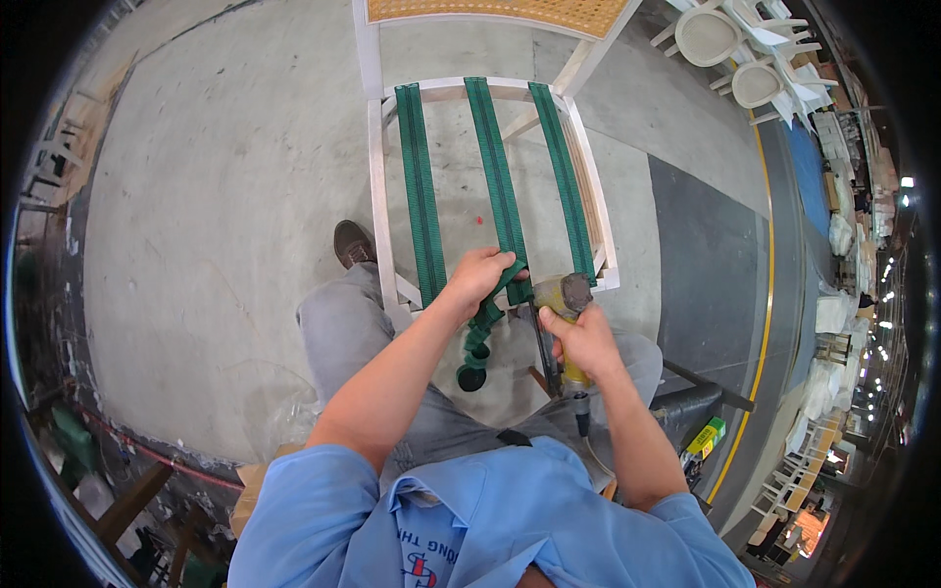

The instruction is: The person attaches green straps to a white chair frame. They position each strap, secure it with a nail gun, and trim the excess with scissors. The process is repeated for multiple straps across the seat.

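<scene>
Straight ahead, pale chair frame [378, 186], backrest [510, 12] farthest; across it, green middle strap [495, 162], long axis front to back, pinched nearside in left hand [478, 274]; just beside, yellow power tool [555, 290], hose [592, 455] end bodyward, clamped in right hand [586, 345].

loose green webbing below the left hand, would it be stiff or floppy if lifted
The loose green webbing is probably floppy, since it drops in twists from the left hand. It looks thin and flat, so it is likely light. Its rounded lower end looks coiled, so it might unroll or swing if tugged.
</scene>
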The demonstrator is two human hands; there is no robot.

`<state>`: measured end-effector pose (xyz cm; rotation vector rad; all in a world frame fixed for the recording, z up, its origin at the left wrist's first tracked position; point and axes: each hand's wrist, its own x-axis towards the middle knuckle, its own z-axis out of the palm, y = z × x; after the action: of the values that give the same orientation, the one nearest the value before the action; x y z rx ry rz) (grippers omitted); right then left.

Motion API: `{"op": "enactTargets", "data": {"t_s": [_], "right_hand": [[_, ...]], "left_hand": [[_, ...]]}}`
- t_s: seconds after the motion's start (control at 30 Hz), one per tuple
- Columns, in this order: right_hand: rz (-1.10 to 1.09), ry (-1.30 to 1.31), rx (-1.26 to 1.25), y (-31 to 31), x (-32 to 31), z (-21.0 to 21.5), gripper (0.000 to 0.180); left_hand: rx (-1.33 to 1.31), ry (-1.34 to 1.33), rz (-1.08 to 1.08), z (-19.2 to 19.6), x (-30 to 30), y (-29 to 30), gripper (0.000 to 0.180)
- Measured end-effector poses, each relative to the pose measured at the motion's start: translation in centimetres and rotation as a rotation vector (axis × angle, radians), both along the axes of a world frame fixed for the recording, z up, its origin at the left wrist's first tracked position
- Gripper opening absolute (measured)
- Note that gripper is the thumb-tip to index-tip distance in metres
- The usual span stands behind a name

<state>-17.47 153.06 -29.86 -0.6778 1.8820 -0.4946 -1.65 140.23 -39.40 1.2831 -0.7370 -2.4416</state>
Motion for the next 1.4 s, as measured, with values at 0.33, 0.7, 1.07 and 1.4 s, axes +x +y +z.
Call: {"op": "enactTargets", "data": {"t_s": [0.33,0.7,1.07,1.4], "right_hand": [[0.036,-0.020,-0.025,0.1,1.0,-0.4,0.035],[-0.036,-0.039,-0.064,0.9,0.2,1.9,0.035],[-0.704,0.239,-0.351,26.0,-16.9,14.9,0.043],[-1.272,-0.243,-0.227,43.1,-23.0,1.6,0.049]], "left_hand": [[0.004,0.058,-0.042,-0.5,0.4,-0.6,0.030],[-0.060,0.035,-0.131,0.3,0.9,-1.0,0.032],[-0.981,-0.350,-0.531,0.6,0.8,3.7,0.043],[-1.291,-0.550,-0.428,1.2,-0.2,9.2,0.034]]}}
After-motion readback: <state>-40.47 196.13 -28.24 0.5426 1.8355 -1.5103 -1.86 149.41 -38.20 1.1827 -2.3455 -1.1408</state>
